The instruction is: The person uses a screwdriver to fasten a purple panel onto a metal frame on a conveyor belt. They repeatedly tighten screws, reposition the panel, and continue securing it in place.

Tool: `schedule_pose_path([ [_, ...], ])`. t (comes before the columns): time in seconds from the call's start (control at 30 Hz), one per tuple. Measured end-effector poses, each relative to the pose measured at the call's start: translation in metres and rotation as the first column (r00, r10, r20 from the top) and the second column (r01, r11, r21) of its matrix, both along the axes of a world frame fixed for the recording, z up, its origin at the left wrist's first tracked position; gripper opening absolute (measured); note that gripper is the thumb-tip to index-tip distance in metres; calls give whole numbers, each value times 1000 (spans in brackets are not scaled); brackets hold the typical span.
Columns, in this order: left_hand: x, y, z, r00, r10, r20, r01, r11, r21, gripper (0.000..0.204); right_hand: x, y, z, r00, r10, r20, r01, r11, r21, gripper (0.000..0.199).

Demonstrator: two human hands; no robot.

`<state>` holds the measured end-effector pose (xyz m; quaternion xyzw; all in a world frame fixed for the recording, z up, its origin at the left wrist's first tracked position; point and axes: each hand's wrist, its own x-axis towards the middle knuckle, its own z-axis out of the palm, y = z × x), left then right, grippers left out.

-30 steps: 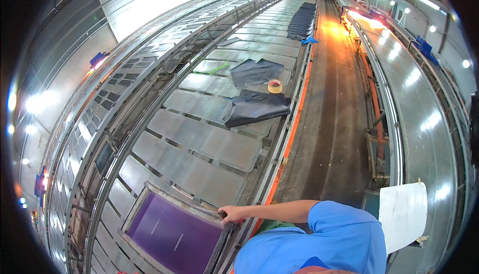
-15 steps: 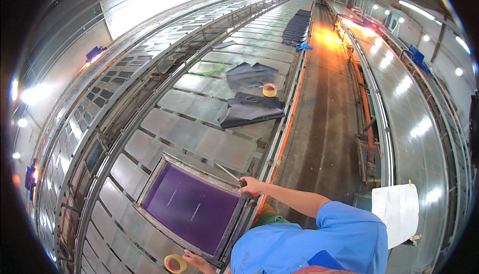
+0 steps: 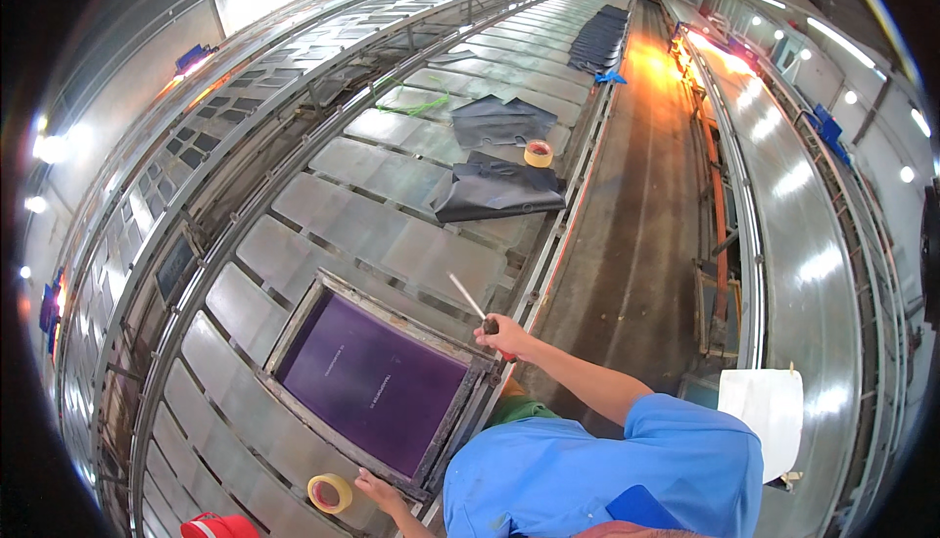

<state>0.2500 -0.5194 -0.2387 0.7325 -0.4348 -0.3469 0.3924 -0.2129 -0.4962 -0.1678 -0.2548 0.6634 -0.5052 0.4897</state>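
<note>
Head view: at left, the tape [image 3: 345,490] lies on the counter [image 3: 343,217], just beside your left hand [image 3: 378,489]; I cannot tell whether this hand grips the frame [image 3: 372,381], which lies flat. Your right hand [image 3: 500,334] grasps the tool [image 3: 467,296], now moved farther from the frame, so perhaps not working on it.

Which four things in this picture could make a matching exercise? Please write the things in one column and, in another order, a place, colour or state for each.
Things
1. Slender tool
2. Framed panel
3. Lower tape roll
4. Red object

Places, colours, states
A. Beside the left hand
B. Purple
C. Cut off by the lower edge of the picture
D. Gripped in the right hand

Right pairs: 1-D, 2-B, 3-A, 4-C
</note>
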Motion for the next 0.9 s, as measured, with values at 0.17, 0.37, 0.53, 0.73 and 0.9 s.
schedule_pose_path([
  [0.17, 25, 6, -29, 969, 89, -231, -73, 994, 76, 36, -16, 10, 70, 981, -55, 184, 96, 971, -218, 18],
  [0.37, -18, 3, 18, 975, 27, 220, -45, 996, 78, 39, -16, 4, 158, 988, -33, 154, 92, 912, -399, 17],
  [0.53, -7, 0, -5, 972, 23, 235, -20, 1000, -18, 45, 4, -5, 270, 998, 61, 21, -33, 763, -646, 24],
  [0.73, -11, 1, -3, 971, 42, 233, -35, 999, -33, 51, 14, -10, 370, 917, 340, -209, -273, 152, -950, 33],
  [0.9, -8, 22, 11, 966, 144, 215, -134, 989, -58, 50, 29, 35, 433, 898, 269, -348, -285, -248, -926, 39],
])
